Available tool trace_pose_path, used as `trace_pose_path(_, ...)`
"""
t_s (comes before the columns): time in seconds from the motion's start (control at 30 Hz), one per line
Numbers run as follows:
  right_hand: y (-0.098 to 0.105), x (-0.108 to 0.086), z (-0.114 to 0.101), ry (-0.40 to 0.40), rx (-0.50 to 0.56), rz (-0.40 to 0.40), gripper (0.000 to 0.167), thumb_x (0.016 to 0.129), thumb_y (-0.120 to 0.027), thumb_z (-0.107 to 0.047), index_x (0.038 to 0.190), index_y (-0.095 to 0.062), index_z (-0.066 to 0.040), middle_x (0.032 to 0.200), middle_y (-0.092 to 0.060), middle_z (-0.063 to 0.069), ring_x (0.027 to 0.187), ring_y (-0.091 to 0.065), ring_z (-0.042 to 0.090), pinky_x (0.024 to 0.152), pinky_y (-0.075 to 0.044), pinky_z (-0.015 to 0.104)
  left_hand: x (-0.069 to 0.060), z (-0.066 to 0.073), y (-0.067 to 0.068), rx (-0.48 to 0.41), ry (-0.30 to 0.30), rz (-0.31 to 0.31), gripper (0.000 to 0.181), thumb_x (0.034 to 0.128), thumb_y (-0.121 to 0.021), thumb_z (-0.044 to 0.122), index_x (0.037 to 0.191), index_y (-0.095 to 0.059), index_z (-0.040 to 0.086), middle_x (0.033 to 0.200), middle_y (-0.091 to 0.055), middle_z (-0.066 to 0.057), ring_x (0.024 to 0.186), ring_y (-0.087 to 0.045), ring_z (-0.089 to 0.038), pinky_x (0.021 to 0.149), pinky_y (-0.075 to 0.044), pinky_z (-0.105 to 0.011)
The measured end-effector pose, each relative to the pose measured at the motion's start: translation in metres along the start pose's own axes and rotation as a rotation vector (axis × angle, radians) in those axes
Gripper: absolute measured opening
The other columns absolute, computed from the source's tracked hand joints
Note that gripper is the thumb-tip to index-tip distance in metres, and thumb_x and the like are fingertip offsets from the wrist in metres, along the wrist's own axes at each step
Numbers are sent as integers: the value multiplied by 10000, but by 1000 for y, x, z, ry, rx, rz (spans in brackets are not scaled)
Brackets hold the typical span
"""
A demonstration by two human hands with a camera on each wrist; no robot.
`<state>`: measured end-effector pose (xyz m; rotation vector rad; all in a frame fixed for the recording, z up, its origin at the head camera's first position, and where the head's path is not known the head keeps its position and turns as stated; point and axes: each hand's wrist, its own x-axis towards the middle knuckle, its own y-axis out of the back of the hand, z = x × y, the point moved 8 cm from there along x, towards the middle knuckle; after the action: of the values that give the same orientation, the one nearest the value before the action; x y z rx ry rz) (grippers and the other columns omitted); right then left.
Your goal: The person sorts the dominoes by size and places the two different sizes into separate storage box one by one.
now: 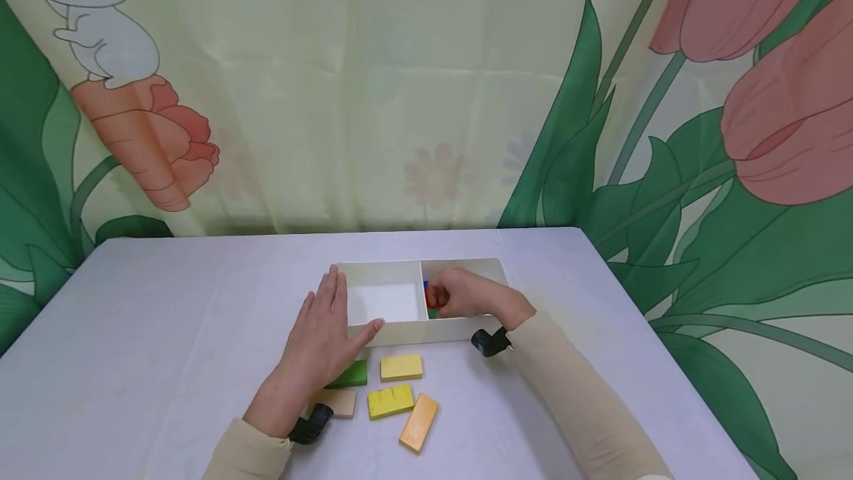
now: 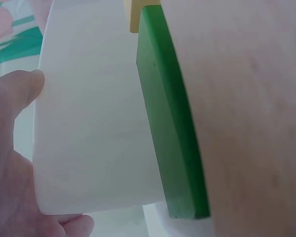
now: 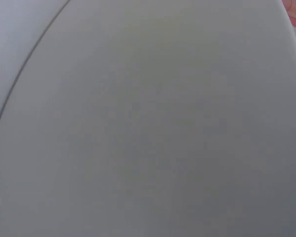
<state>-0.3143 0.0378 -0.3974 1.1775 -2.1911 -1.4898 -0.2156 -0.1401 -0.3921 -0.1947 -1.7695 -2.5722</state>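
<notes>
A white two-compartment box (image 1: 433, 332) stands on the table. My left hand (image 1: 316, 339) rests against its left end, fingers straight and thumb at the front rim; the left wrist view shows the thumb touching the box wall (image 2: 89, 113). Into the right compartment reaches my right hand (image 1: 473, 293), its fingers bent beside a red piece (image 1: 429, 296). Bits of blue and green also show there. Whether the fingers grip anything is hidden. In the right wrist view the box wall (image 3: 148, 123) covers nearly everything, with a little of the hand at the top right corner.
In front of the box lie a green block (image 1: 351, 374), a pale yellow block (image 1: 401, 367), a bright yellow block (image 1: 390, 401), an orange block (image 1: 419, 423) and a tan block (image 1: 341, 403). The left forearm partly covers the tan one. A printed curtain (image 1: 333, 95) hangs behind the table.
</notes>
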Motion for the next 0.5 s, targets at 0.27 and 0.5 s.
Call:
trace_pose_path(0.27, 1, 0, 4, -18, 29, 51, 136, 828, -787, -110, 855, -655, -95, 747, -574, -19, 694, -503, 104, 630, -450, 207, 0, 1, 3, -5, -8, 18, 1031, 923, -557, 619, 1540, -139, -93, 1636, -126, -258, 1511, -193, -409, 1212, -218, -578)
trace_pose_path(0.5, 10, -20, 8, -81, 84, 155, 104, 921, -712, -226, 890, -687, -130, 809, -632, -37, 752, -556, 126, 662, -508, 234, 1, 2, 0, 1, -1, -11, 1041, 923, -541, 635, 1547, -114, -80, 1645, -93, -246, 1517, -173, -405, 1220, -200, -572)
